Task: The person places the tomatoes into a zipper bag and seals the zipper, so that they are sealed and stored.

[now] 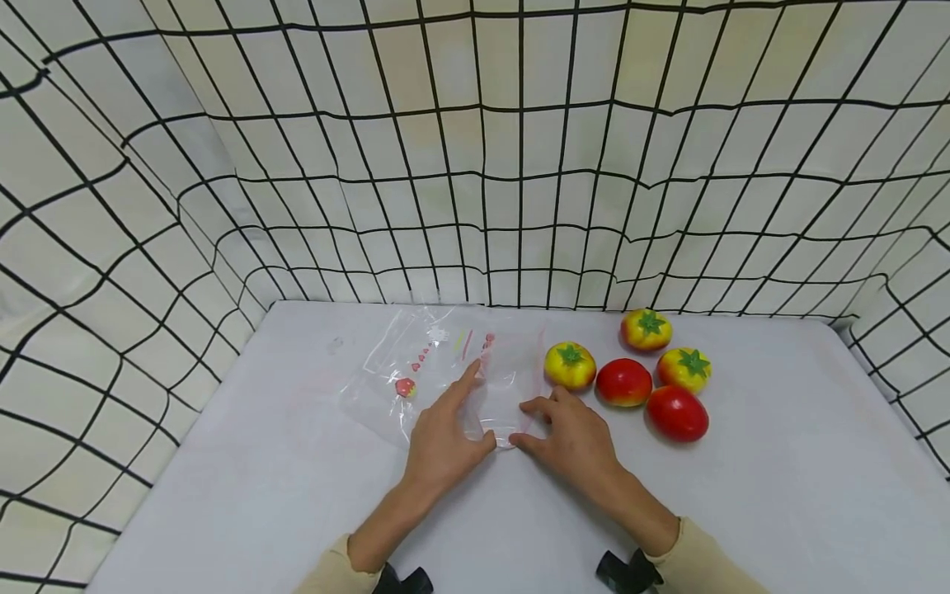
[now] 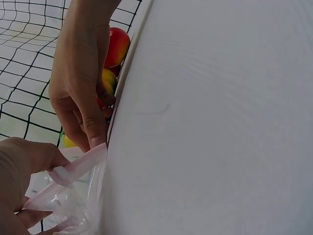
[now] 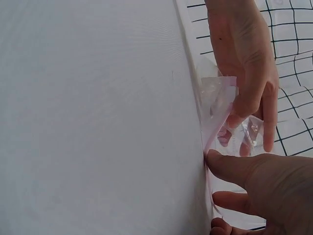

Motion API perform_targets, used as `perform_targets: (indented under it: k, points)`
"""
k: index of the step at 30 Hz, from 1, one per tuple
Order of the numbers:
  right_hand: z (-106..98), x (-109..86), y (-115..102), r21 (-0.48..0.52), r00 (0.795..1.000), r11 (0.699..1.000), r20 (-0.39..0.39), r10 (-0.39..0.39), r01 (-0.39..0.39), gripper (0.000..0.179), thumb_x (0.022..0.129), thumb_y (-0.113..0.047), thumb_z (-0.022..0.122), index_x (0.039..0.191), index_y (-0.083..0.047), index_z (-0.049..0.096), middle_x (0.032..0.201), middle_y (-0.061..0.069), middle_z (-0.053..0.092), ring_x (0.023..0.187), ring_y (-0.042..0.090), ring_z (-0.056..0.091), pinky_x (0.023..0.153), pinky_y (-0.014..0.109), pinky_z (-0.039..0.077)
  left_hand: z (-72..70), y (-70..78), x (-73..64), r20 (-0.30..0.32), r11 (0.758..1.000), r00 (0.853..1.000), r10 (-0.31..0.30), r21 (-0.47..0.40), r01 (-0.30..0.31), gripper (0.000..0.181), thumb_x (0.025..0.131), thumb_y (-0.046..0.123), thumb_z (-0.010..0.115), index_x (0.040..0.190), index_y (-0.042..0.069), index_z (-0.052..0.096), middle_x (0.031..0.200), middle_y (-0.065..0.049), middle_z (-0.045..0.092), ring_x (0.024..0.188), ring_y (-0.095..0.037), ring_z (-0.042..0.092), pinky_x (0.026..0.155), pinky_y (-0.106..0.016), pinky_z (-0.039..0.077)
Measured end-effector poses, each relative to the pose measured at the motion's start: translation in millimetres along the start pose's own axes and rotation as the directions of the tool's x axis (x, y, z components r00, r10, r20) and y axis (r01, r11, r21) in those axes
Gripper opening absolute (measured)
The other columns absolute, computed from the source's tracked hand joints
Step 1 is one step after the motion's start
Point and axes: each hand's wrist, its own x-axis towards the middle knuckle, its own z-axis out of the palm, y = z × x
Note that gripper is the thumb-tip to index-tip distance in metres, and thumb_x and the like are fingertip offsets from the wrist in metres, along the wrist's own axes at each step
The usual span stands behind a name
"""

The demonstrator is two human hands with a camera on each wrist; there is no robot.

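Note:
A clear plastic zip bag (image 1: 512,396) with a pink edge lies on the white table, and strawberry prints (image 1: 404,388) show on the clear plastic at its left. My left hand (image 1: 444,433) grips the bag's near left side, thumb over the pink edge (image 2: 80,166) and fingers spread at the plastic. Opposite it, my right hand (image 1: 571,433) holds the right part of that edge, its thumb (image 3: 222,161) against the pink strip. In the right wrist view the mouth stands slightly apart near the left thumb. The bag holds nothing that shows.
Several glossy red and yellow tomato-like fruits sit right of the bag: a yellow one (image 1: 570,365) close by the right hand, red ones (image 1: 677,413) farther right. Black netting (image 1: 482,173) rises behind the white table (image 1: 779,462) and along both sides.

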Motion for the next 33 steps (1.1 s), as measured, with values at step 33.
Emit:
perform_targets:
  k: [33]
  points:
    - [-9,7.0,-1,0.078,0.994,0.993,0.067,0.084,-0.089,0.047,0.076,-0.049,0.09,0.117,-0.03,0.078,0.093,-0.002,0.063,0.08,0.013,0.058,0.067,0.026,0.052,-15.1,-2.2,18.0,0.031,0.977,0.978,0.207,0.035,-0.208,0.108,0.067,0.011,0.094,0.161,0.024,0.041,0.143,-0.003,0.062,0.125,-0.026,0.065,0.103,-0.049,0.058]
